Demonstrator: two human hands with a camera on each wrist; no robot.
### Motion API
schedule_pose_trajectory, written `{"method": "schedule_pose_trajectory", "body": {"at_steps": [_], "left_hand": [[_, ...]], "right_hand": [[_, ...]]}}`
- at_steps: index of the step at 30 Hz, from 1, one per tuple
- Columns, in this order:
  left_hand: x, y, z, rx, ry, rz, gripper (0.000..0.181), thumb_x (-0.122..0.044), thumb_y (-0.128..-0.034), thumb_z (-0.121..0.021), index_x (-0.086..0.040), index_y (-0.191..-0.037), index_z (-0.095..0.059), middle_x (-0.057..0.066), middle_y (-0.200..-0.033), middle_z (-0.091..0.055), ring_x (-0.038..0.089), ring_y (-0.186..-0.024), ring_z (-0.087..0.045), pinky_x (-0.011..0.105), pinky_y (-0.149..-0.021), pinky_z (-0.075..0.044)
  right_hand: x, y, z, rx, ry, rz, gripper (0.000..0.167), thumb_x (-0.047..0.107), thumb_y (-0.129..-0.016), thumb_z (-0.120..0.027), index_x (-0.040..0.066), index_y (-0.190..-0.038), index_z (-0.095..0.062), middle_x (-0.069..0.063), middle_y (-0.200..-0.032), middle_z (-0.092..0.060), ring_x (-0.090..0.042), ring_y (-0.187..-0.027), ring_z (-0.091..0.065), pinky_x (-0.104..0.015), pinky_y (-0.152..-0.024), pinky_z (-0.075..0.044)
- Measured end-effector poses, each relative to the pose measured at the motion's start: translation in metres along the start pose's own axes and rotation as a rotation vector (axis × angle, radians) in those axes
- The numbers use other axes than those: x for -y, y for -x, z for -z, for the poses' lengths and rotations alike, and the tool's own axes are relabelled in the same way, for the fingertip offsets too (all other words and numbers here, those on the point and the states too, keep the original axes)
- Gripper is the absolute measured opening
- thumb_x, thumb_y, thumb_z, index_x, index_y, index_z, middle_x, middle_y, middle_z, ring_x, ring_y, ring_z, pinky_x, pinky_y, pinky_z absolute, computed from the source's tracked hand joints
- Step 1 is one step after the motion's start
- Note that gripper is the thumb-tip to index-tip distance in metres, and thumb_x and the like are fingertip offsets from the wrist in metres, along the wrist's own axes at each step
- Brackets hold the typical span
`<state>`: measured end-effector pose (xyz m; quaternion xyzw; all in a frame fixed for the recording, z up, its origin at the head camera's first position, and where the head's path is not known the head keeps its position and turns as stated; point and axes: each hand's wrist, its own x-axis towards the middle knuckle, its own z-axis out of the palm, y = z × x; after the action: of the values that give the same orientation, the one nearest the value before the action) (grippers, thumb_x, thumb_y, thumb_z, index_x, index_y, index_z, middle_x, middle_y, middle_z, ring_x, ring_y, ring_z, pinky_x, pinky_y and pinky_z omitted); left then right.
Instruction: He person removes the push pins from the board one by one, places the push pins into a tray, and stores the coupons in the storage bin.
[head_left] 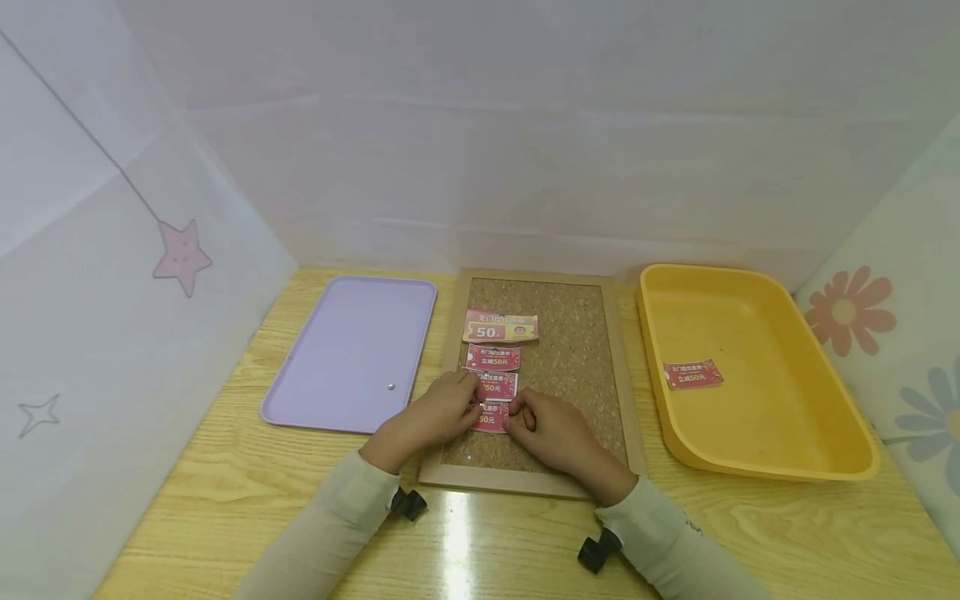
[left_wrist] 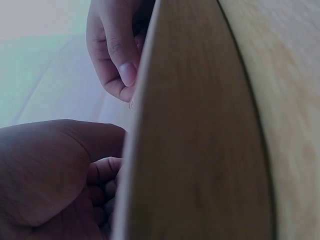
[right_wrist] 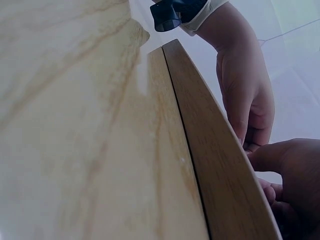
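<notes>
Four-sided red coupons form a column on a wood-framed corkboard [head_left: 570, 358]. Both hands are at the lowest coupon [head_left: 491, 419]. My left hand [head_left: 442, 406] covers its left side, with thumb and index finger together around a small bright thumbtack [head_left: 482, 406] near its upper edge. My right hand [head_left: 558, 429] pinches the coupon's right edge with curled fingers. Just above lie another red coupon [head_left: 501, 387], partly behind the left fingers, a third [head_left: 492, 358], and a larger yellow-and-red coupon [head_left: 501, 327]. In the wrist views the board's frame [left_wrist: 195, 120] hides the fingertips partly.
A lilac tray [head_left: 352, 333] with one small shiny tack [head_left: 391, 387] lies left of the board. To the right stands a yellow bin [head_left: 780, 400] holding a red coupon [head_left: 692, 374]. Another small tack [head_left: 468, 457] sits low on the cork.
</notes>
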<state>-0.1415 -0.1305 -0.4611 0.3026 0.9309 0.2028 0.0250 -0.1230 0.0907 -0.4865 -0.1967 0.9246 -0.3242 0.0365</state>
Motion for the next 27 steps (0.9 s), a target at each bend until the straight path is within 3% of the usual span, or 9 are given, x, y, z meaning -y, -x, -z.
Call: {"method": "schedule_pose_trajectory", "body": {"at_steps": [27], "left_hand": [[-0.0010, 0.0020, 0.0015, -0.009, -0.028, -0.029, 0.009, -0.013, -0.0916, -0.062, -0.006, -0.094, -0.056, 0.001, -0.087, -0.050, 0.019, -0.080, -0.049, 0.037, -0.075, -0.042]], "right_hand": [[0.0014, 0.0011, 0.0008, -0.002, -0.005, 0.002, 0.014, 0.040, -0.089, -0.069, 0.030, -0.094, -0.061, 0.012, -0.063, -0.048, -0.005, -0.051, -0.042, -0.026, -0.047, -0.035]]}}
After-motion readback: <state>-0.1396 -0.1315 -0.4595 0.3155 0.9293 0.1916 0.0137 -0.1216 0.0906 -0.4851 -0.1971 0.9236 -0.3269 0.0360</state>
